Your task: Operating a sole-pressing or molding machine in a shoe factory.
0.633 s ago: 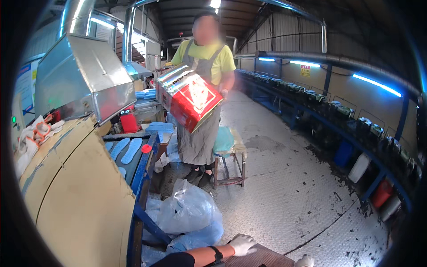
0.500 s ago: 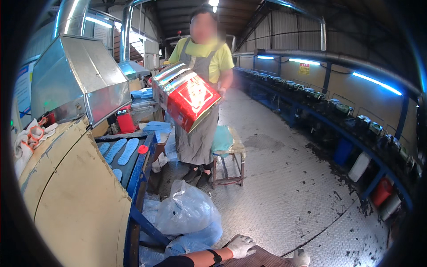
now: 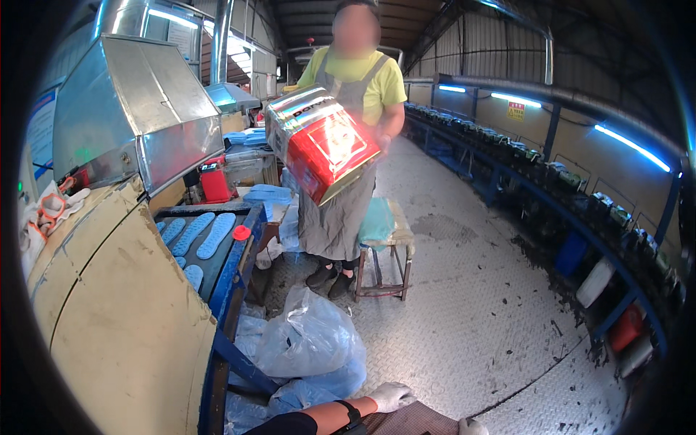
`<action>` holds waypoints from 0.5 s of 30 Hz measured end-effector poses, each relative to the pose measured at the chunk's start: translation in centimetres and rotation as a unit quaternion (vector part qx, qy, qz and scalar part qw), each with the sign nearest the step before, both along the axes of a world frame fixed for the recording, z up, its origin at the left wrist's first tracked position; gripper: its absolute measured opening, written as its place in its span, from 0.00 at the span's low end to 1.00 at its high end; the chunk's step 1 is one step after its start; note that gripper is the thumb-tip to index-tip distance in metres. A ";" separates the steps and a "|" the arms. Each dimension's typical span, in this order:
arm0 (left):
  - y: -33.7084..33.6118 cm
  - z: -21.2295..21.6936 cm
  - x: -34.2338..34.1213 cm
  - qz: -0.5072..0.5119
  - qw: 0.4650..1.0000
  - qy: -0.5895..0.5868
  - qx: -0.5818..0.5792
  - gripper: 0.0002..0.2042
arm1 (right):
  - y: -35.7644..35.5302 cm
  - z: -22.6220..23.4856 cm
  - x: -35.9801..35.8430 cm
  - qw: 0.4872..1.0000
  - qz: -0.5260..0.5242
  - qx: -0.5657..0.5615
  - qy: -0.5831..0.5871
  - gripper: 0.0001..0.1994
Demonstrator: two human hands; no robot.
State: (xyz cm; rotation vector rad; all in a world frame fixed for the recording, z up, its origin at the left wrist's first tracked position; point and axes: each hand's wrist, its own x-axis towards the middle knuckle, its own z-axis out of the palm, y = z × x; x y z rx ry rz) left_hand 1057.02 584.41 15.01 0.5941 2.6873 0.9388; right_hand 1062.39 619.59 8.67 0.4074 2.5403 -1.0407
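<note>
My left hand [image 3: 391,397], in a white knit glove, lies with its fingers stretched over the far edge of a brown textured surface [image 3: 413,420]. A black band [image 3: 352,415] circles that wrist. At the bottom rim my right hand [image 3: 473,426], gloved as well, is by the right edge of the brown surface; it is mostly cut off and its fingers are unclear. Ahead, a person in a yellow shirt and grey apron [image 3: 335,217] holds a large red and silver metal can [image 3: 322,145], tilted, in front of the body. Neither of my hands touches the can.
Blue shoe soles [image 3: 216,235] lie on a blue-framed conveyor [image 3: 250,217] at left, beside a metal hood [image 3: 116,109]. Clear plastic bags [image 3: 308,341] sit on the floor. A stool [image 3: 395,239] stands beside the person. Along the right wall runs a machine line [image 3: 536,196].
The view has shifted slightly, so the person, can and conveyor appear farther right. The person still holds the can. My hands stay at the brown surface, the left fingers still along its edge.
</note>
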 end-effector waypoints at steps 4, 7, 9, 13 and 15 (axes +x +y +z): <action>-0.2 -1.6 0.2 -0.005 1.000 0.013 0.007 0.22 | 0.2 -0.3 -0.3 1.000 0.001 0.011 0.009 0.37; -0.3 -1.7 0.5 0.000 0.999 0.033 0.000 0.22 | 0.2 -0.1 -0.1 1.000 0.007 0.017 0.005 0.36; -0.2 -1.7 0.6 -0.001 0.999 0.041 -0.011 0.21 | 0.1 0.3 0.3 1.000 0.015 0.023 0.003 0.36; -0.1 -2.0 0.7 0.004 0.999 0.043 -0.004 0.19 | -1.0 4.0 0.9 0.999 0.037 0.022 -0.030 0.35; 0.3 -1.7 0.5 -0.004 0.999 0.048 -0.015 0.19 | -0.6 2.6 1.1 0.998 0.043 0.037 0.001 0.34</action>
